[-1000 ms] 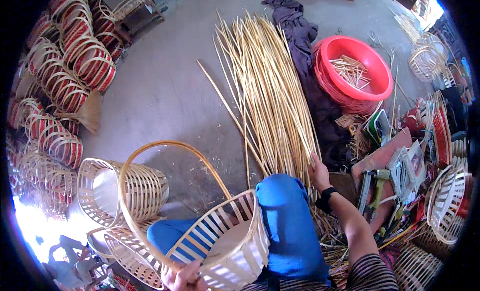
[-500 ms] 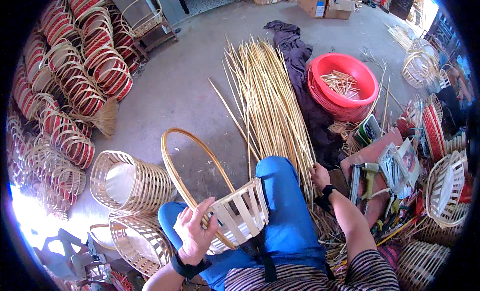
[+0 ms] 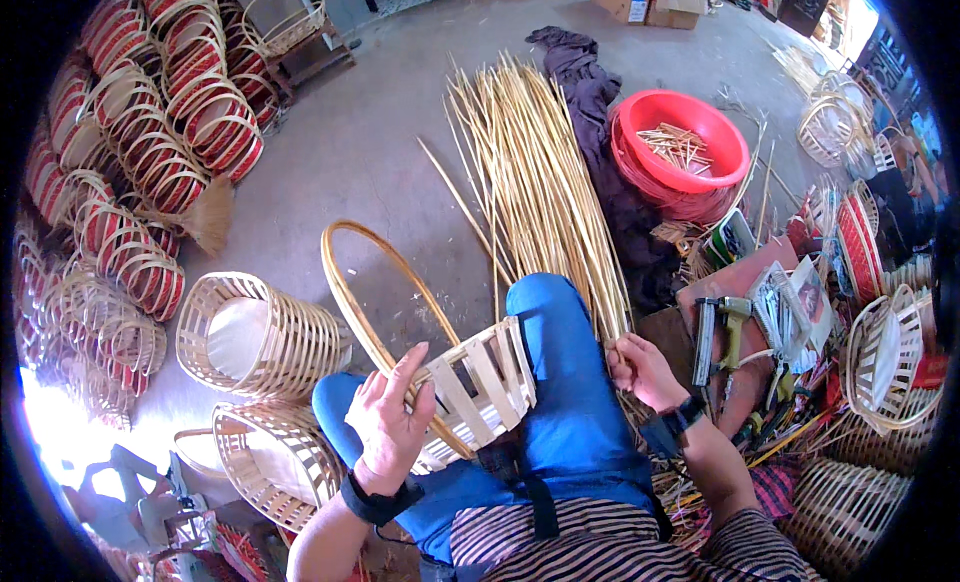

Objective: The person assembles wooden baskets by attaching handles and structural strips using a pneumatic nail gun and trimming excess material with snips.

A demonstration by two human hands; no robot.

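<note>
From where I stand, the pale woven basket (image 3: 485, 387) sits tilted in the seated person's lap, between the knees of the blue trousers (image 3: 575, 412), its tall hoop handle (image 3: 345, 272) rising toward the left side. The left hand (image 3: 392, 407) lies over the handle near the basket's rim and holds it there, the fingers bent around and the thumb not far from the slats.

The right hand (image 3: 643, 374) is out beside the person's right knee, its fingers drawn in narrow on the near ends of the long canes (image 3: 535, 182); I cannot tell how many it grips. The canes lie in a thick bundle on the floor (image 3: 340, 162), spreading a little at the far end, with one loose cane (image 3: 455, 192) slanting out to the left.

Along the bundle's right side runs a dark cloth (image 3: 580, 72), and beyond it stands a red basin (image 3: 738, 157) with short sticks (image 3: 678, 147) inside. Nearer, a green-handled tool (image 3: 733, 337) lies by the right hand. On the person's left, more pale baskets (image 3: 290, 332) rest on their sides, and red-banded baskets (image 3: 215, 122) are piled behind.
</note>
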